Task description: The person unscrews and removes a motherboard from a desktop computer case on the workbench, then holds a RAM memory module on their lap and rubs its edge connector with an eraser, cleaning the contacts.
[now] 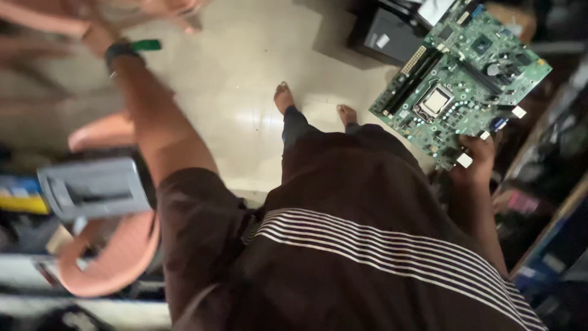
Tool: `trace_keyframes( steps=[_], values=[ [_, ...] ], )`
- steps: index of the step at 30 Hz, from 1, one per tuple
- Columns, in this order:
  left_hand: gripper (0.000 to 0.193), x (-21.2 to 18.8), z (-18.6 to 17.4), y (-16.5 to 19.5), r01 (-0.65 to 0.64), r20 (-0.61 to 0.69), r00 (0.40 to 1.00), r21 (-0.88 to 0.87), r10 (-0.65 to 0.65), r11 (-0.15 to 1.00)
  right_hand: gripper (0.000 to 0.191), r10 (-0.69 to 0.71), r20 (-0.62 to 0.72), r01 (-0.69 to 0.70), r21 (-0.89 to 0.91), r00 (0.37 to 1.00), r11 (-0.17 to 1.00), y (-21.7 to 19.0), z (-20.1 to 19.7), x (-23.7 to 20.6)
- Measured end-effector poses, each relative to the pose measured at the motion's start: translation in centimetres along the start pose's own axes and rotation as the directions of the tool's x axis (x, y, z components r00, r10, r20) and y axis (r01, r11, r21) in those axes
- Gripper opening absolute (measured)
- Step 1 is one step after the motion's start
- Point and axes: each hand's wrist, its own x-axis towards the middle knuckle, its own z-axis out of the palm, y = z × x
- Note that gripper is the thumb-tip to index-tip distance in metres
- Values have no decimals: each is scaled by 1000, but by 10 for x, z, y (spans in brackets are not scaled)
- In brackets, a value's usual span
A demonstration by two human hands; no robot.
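green circuit board [460, 83] | right hand [476, 158] pinches its near lower edge, board extends up and away | left hand [98, 37] far off (blurred, grip unclear) by pink chair [113, 257]

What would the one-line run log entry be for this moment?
right hand: grips green circuit board by lower edge | left hand: raised toward pink plastic chair, blurred, grip unclear | stance: barefoot on pale tiled floor

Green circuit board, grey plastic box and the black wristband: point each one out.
Green circuit board [460, 79]: head view, on its square silver socket area.
Grey plastic box [95, 187]: head view, middle of its top face.
Black wristband [119, 50]: head view, on the strap.
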Motion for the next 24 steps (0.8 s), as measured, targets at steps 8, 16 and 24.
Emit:
trace_keyframes(
  steps=[8,16,24],
  values=[
    [43,17,23,-25,291,-182,940,-8,-287,957,20,-10,-358,37,68,934,997,60,-12,-77],
    [44,-17,-3,-65,226,-205,970,532,-135,816,34,-45,-394,118,161,918,980,94,6,-74],
    [41,-114,-104,-116,346,-270,937,638,-221,688,33,-119,-335,226,300,935,927,129,-71,-72]
  ],
)
